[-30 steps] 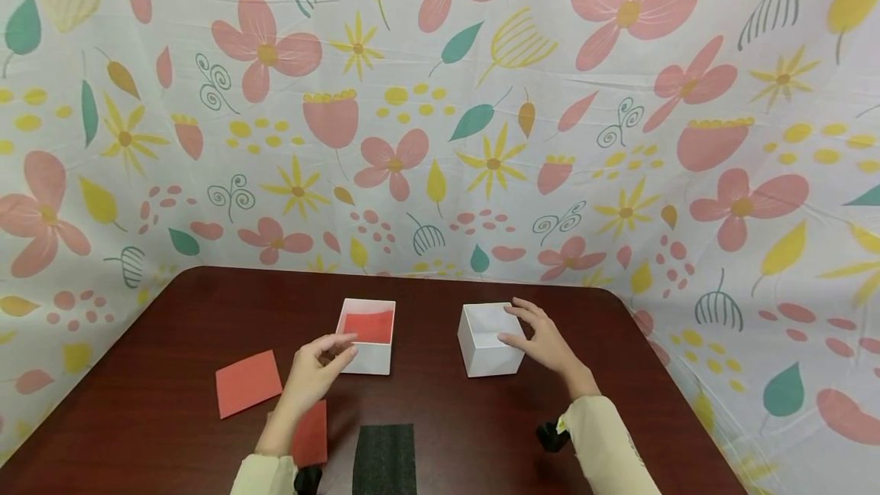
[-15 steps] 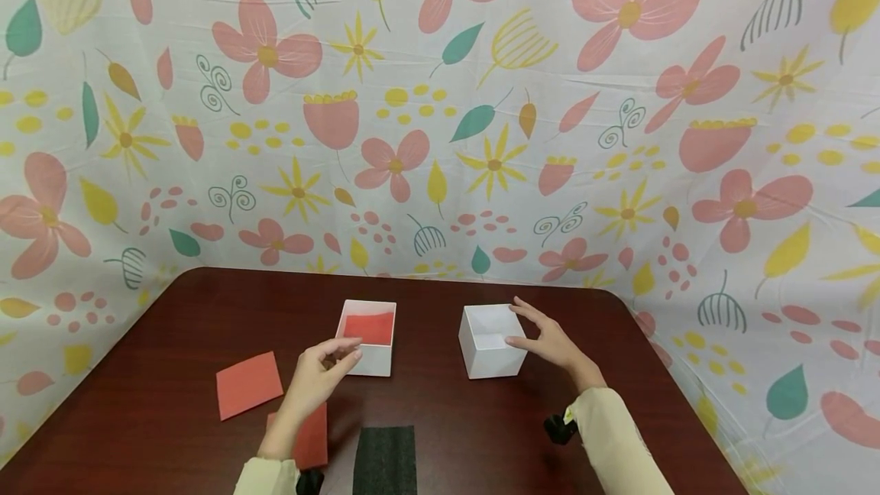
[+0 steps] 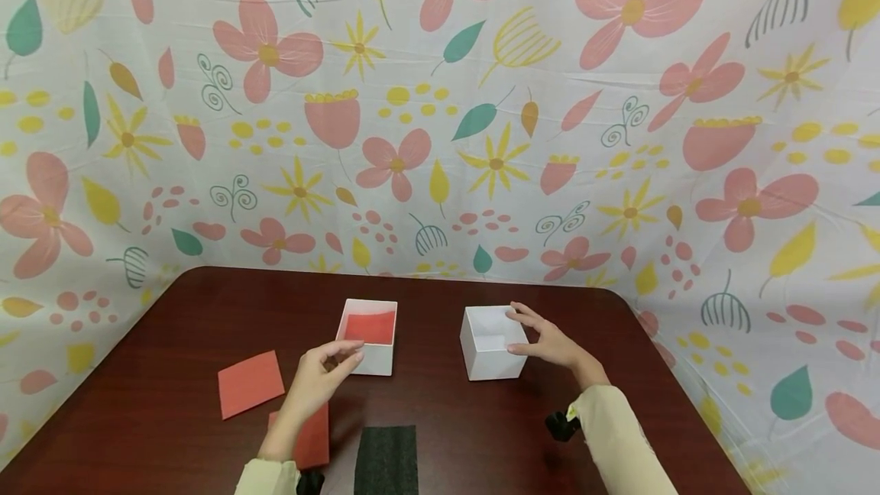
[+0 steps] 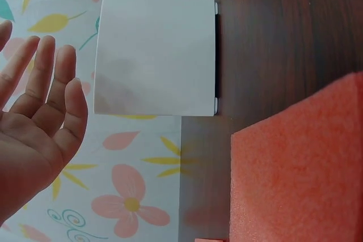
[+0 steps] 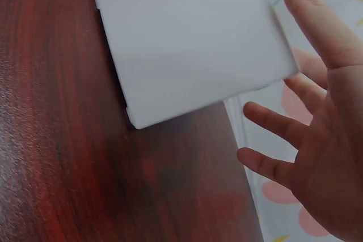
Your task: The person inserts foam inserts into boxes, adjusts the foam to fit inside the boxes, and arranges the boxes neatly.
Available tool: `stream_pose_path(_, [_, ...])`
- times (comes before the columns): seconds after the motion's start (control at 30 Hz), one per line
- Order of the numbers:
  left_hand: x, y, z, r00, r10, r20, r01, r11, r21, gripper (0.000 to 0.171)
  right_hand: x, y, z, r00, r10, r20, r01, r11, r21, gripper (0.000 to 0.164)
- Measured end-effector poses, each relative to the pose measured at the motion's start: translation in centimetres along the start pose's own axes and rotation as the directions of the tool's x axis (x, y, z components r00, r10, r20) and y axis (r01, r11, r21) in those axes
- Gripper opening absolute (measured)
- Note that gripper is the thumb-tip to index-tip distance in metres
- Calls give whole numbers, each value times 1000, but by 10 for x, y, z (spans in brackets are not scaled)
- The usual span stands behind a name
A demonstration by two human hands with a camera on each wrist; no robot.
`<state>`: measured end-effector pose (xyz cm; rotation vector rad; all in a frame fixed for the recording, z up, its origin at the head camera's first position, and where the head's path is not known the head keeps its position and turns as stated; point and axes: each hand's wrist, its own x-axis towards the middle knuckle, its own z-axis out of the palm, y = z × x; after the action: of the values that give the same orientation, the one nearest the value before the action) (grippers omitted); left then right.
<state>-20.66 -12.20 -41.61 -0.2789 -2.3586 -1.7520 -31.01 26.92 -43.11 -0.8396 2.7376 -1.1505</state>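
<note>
Two white open-topped boxes stand on the dark table. The left box (image 3: pixel 373 360) has a red foam piece (image 3: pixel 370 327) inside it. My left hand (image 3: pixel 316 373) hovers in front of its near left corner with fingers loosely bent and nothing between them; in the left wrist view the palm faces the box wall (image 4: pixel 156 55) from a gap. The right box (image 3: pixel 495 361) shows only white inside. My right hand (image 3: pixel 553 346) spreads thumb and fingers at its right rim. In the right wrist view the thumb lies near the box corner; whether it touches cannot be told.
A flat red foam sheet (image 3: pixel 250 384) lies at the left of the table. A second red piece (image 3: pixel 312 438) is partly covered by my left forearm. A dark green-black sheet (image 3: pixel 386 461) lies at the front edge. A flowered cloth (image 3: pixel 440 136) hangs behind.
My left hand has shifted slightly right and down. My right hand has moved slightly right and remains by the right box's rim. Boxes and sheets look unmoved apart from slight camera drift.
</note>
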Motion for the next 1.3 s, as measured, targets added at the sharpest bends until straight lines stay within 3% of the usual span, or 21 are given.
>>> stream_pose_path(0.23, [2, -15, -1, 999, 33, 12, -33, 999, -5, 23, -4, -1, -6, 997, -69, 33, 66, 995, 77, 46])
stream_pose_path(0.47, [-1, -17, -4, 999, 39, 19, -39, 999, -13, 23, -8, 6, -4, 995, -101, 5, 99, 987, 126, 45])
stream_pose_path(0.63, [-2, -17, -7, 1000, 25, 18, -25, 1000, -7, 24, -10, 10, -1, 998, -49, -39, 55, 985, 166, 50])
stream_pose_path(0.87, [-9, -15, -14, 1000, -17, 20, 16, 999, 36, 24, -14, 3, 2, 988, 105, -114, -80, 976, 203, 47])
stream_pose_path(1.1, [-15, -23, -24, 999, -39, 22, 38, 998, 53, 25, -14, -3, 0, 989, 116, -94, -96, 976, 197, 43])
stream_pose_path(1.3, [-20, -27, -35, 999, -46, -21, 48, 996, 73, 24, -11, -7, 1, 982, 158, -98, -141, 976, 165, 41])
